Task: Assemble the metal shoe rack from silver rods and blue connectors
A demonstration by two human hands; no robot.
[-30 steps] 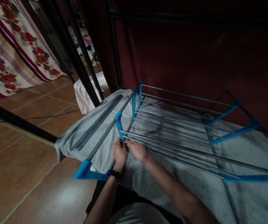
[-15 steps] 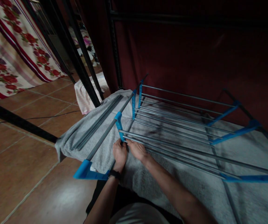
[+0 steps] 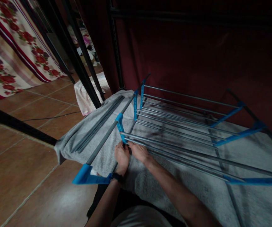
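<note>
A rack of grey metal tubes and blue plastic brackets lies on its side on a grey blanket (image 3: pixel 164 195). My left hand (image 3: pixel 122 155) is closed around the lower end of the nearer middle blue bracket (image 3: pixel 120 126). Close beside it, my right hand (image 3: pixel 138 152) pinches the end of a thin grey tube (image 3: pixel 174 160) against that bracket. My fingertips hide the joint, so whether the tube sits in its hole cannot be seen. Below my left hand is a blue end piece (image 3: pixel 85 176), joined to a long side tube (image 3: pixel 103 143).
Several loose tubes (image 3: pixel 98 126) lie on the blanket at left. Black metal posts (image 3: pixel 79 60) rise beyond them, and a dark red cloth (image 3: pixel 185 60) hangs behind the rack. A floral curtain (image 3: pixel 27 47) and a cable (image 3: pixel 53 118) are over the tiled floor (image 3: pixel 32 164).
Both hands stay at the same bracket with almost no movement. The blue end piece at lower left sits slightly farther left and lower in view.
</note>
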